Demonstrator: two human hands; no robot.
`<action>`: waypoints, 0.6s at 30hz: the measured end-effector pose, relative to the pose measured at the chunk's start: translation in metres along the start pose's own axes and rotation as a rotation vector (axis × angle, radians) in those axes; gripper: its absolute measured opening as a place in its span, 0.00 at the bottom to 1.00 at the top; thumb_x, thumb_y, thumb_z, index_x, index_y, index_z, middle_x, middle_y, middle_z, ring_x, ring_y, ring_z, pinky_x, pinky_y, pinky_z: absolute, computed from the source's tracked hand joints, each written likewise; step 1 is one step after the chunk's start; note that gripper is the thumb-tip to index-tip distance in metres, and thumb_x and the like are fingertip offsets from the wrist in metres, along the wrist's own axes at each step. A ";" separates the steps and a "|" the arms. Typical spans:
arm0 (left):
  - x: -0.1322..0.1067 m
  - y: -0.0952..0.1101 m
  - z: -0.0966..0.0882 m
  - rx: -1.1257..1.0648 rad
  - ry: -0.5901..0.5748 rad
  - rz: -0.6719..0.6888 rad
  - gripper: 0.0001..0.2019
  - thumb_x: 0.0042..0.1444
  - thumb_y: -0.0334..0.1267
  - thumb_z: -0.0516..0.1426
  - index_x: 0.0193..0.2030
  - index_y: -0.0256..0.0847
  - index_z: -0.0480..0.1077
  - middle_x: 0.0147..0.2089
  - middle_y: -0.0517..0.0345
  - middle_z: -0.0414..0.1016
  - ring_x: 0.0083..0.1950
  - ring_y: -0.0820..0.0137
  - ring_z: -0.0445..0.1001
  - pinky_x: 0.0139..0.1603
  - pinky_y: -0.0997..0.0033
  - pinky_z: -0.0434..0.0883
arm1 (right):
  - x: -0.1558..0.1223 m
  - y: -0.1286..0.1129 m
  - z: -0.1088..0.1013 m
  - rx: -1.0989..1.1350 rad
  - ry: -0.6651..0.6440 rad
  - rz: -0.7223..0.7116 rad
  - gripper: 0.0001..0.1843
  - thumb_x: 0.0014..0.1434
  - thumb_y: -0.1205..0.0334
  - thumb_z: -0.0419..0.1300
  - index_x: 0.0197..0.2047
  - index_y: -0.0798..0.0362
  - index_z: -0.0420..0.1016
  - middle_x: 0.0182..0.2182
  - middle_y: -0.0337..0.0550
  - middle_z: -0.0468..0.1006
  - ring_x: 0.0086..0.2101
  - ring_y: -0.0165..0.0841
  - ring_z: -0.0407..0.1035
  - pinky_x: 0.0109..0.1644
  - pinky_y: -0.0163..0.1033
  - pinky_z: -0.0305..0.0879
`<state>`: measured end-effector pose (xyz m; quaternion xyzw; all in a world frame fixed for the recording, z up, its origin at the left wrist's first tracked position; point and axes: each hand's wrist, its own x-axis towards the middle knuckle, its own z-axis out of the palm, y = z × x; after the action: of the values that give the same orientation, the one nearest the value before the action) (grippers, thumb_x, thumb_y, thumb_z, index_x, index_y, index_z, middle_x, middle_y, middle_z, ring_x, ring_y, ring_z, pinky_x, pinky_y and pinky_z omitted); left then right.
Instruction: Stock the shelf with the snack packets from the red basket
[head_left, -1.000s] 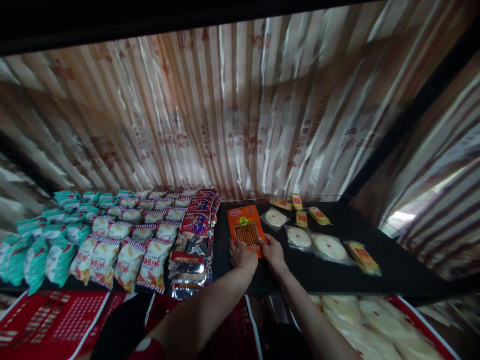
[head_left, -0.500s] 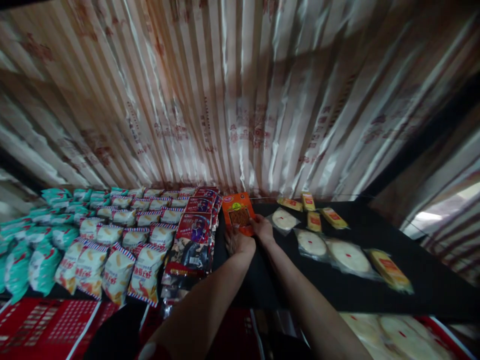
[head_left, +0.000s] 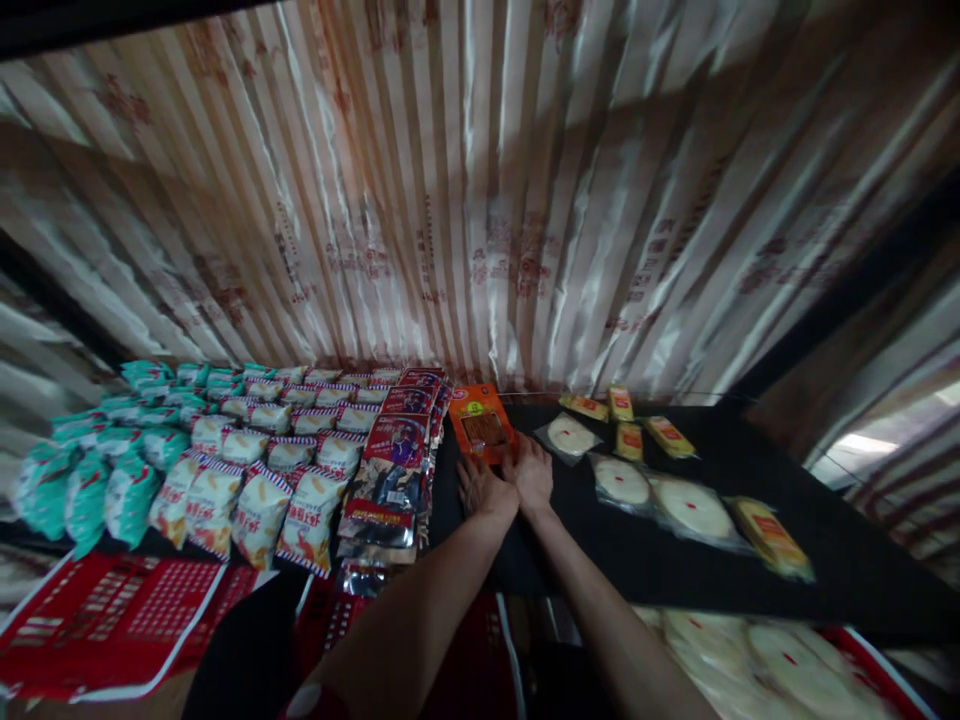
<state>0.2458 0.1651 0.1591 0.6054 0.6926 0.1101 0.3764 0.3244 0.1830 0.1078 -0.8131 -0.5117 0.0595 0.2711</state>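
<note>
An orange snack packet (head_left: pixel 478 412) with a window showing brown strips lies on the black shelf (head_left: pixel 555 560). At its near edge is my left hand (head_left: pixel 487 492), palm down with the fingers spread and touching the packet's lower left part. My right hand (head_left: pixel 531 474) overlaps the lower right corner, its fingers bent over the packet there; the thumb is partly hidden. My two hands touch at the wrists' inner side. Just left of the packet stands a stack of dark red snack bags (head_left: pixel 394 455), overlapping one another in a column.
Left are rows of white snack bags (head_left: pixel 309 515) and green bags (head_left: pixel 131 495). Right lie clear-wrapped white discs (head_left: pixel 691 508) and yellow packets (head_left: pixel 772 535). Red crates (head_left: pixel 112 620) stand below the front edge. A pleated printed sheet (head_left: pixel 480 200) hangs behind.
My right hand has slid from the packet's right edge down to its near corner, closer to my left hand. The view has shifted slightly; the packet remains beside the dark red bags.
</note>
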 end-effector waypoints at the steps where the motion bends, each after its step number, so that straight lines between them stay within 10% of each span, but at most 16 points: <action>1: -0.007 -0.001 0.001 -0.001 0.001 0.006 0.29 0.60 0.45 0.45 0.64 0.28 0.55 0.71 0.45 0.45 0.71 0.58 0.40 0.69 0.59 0.47 | -0.010 0.004 0.000 0.034 0.020 -0.022 0.24 0.58 0.63 0.48 0.56 0.61 0.66 0.53 0.55 0.70 0.52 0.43 0.62 0.55 0.44 0.58; 8: -0.075 -0.042 0.018 -0.116 0.060 0.225 0.22 0.61 0.38 0.45 0.56 0.29 0.67 0.68 0.45 0.54 0.70 0.62 0.46 0.69 0.67 0.48 | -0.089 0.032 -0.007 0.261 0.057 -0.078 0.22 0.55 0.60 0.46 0.47 0.59 0.72 0.50 0.56 0.72 0.52 0.42 0.63 0.57 0.47 0.58; 15: -0.134 -0.152 0.013 -0.235 0.022 0.550 0.25 0.52 0.24 0.46 0.58 0.38 0.65 0.60 0.52 0.66 0.61 0.69 0.63 0.65 0.73 0.58 | -0.188 0.008 -0.011 0.462 -0.198 -0.047 0.21 0.56 0.63 0.44 0.47 0.55 0.72 0.46 0.49 0.76 0.46 0.36 0.70 0.55 0.42 0.62; 18: -0.140 -0.200 0.000 -0.112 -0.087 0.377 0.21 0.55 0.26 0.46 0.54 0.39 0.67 0.56 0.51 0.70 0.58 0.67 0.66 0.62 0.71 0.61 | -0.224 -0.009 0.002 0.369 -0.479 -0.075 0.19 0.57 0.65 0.45 0.46 0.52 0.74 0.45 0.46 0.78 0.45 0.35 0.71 0.53 0.39 0.63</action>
<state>0.0927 -0.0125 0.0921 0.7067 0.5428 0.1907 0.4118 0.2115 -0.0072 0.0702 -0.6935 -0.5712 0.3316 0.2877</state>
